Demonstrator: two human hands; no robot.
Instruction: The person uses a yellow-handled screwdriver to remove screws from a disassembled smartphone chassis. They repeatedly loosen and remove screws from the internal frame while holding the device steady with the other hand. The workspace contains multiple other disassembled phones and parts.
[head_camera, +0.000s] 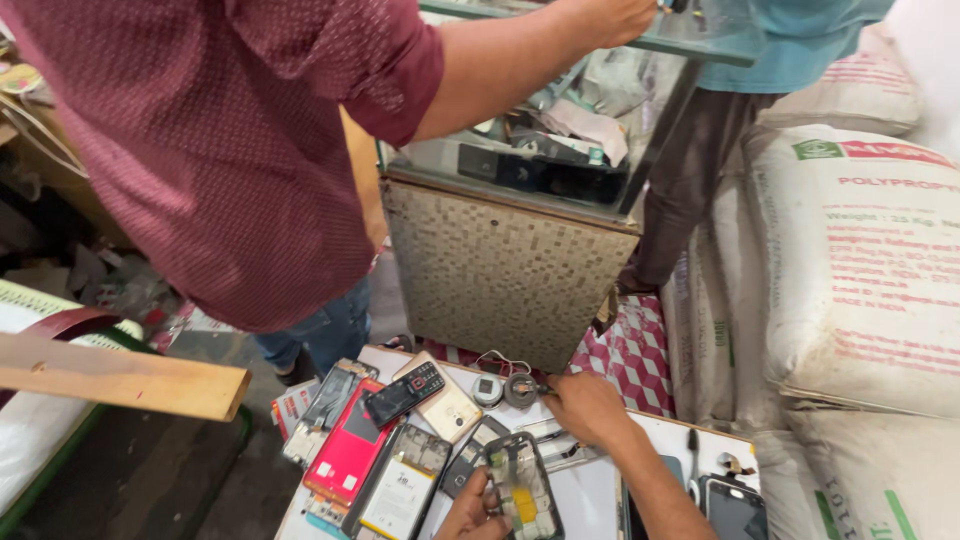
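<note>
The left hand (470, 510) pinches the thin, light phone frame (522, 488) by its side edge at the worktop's (590, 495) near edge — easy to bend — while the right hand (585, 405) closes on a small round part (520, 389).

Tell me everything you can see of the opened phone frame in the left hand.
The phone frame is a dark, rounded-corner rectangle with its back off, showing pale internal parts, a yellow patch near the middle and a greenish strip up top. It lies roughly flat, long axis running away from the camera, on the white worktop. The left hand grips its lower left edge. The right hand is apart from it, at a small round part beyond.
</note>
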